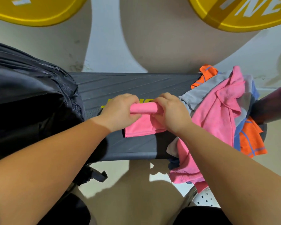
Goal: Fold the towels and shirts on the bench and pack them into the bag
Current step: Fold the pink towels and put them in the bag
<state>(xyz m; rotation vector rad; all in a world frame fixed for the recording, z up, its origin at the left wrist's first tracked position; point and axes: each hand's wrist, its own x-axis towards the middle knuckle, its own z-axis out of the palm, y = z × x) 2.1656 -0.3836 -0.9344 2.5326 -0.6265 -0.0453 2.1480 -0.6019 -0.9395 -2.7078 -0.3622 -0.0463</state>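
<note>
Gripping a half-rolled pink towel [144, 114] at frame centre, left hand [118, 111] and right hand [170, 111] curl their fingers around the roll on the bench [136, 85].

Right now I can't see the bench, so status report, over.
Left hand and right hand grip pink towel, part-rolled on bench. Bag left, unfolded pile right. Nothing blocking.

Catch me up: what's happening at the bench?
A person is rolling a pink towel on the dark bench, left hand and right hand gripping the roll's ends; a flat tail lies unrolled nearest them. A black backpack sits unzipped at the left end; a heap of pink, grey and orange laundry lies unfolded at the right.
</note>
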